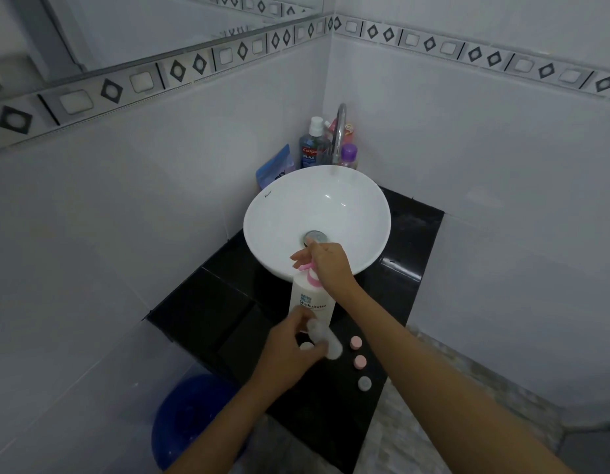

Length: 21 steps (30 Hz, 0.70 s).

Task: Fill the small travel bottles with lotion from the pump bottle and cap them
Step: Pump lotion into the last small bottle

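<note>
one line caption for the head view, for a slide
Right hand on the pink pump of the lotion bottle; left hand holds a small travel bottle beside three caps.

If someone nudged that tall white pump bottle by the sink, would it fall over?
Possibly. The pump bottle is tall and narrow on a glossy black counter, so it could slide or tip. The right hand on its pink pump probably steadies it.
</note>
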Each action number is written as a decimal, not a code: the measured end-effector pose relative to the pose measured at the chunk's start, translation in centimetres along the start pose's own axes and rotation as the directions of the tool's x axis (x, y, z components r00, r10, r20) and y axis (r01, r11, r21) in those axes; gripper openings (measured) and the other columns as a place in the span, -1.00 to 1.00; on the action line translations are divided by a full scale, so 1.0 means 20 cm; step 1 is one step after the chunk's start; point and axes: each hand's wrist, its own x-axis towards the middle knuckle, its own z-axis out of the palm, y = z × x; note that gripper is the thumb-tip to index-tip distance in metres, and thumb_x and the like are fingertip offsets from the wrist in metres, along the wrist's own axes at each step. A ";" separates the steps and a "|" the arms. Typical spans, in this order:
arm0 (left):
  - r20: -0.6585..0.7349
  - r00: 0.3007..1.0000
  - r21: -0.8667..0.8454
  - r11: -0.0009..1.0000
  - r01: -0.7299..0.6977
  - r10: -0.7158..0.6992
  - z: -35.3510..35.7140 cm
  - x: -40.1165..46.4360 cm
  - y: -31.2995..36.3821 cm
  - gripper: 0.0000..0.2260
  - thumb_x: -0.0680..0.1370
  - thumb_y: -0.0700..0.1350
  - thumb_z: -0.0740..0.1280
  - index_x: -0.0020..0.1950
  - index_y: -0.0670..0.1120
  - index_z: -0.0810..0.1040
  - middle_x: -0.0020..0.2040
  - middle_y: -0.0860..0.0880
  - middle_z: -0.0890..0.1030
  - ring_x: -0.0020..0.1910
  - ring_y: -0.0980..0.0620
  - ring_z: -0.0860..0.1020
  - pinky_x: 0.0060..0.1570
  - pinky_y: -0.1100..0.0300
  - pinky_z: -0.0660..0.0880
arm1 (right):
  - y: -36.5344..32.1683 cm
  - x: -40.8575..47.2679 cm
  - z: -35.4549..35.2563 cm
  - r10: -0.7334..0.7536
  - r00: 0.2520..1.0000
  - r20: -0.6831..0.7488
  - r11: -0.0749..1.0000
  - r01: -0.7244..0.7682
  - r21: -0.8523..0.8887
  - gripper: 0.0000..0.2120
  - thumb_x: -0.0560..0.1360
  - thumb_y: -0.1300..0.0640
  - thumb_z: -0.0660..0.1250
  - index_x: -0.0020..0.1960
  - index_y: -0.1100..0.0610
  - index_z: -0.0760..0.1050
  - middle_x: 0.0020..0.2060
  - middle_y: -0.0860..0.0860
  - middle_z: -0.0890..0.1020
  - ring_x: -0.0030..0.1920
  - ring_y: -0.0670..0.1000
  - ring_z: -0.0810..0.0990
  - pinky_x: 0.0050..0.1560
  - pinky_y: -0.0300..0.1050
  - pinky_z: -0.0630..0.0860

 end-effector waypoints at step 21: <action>-0.247 0.944 0.133 0.972 -0.192 0.220 -0.29 0.15 0.18 -0.74 0.43 -0.02 0.45 0.10 0.05 0.55 -0.03 0.12 0.58 -0.05 0.22 0.54 -0.13 0.45 0.48 | -0.05 0.00 -0.03 -0.112 0.992 0.055 0.984 0.118 -0.133 -0.67 0.56 0.05 0.21 -0.14 0.21 0.66 -0.24 0.11 0.69 -0.14 0.08 0.64 0.07 0.00 0.53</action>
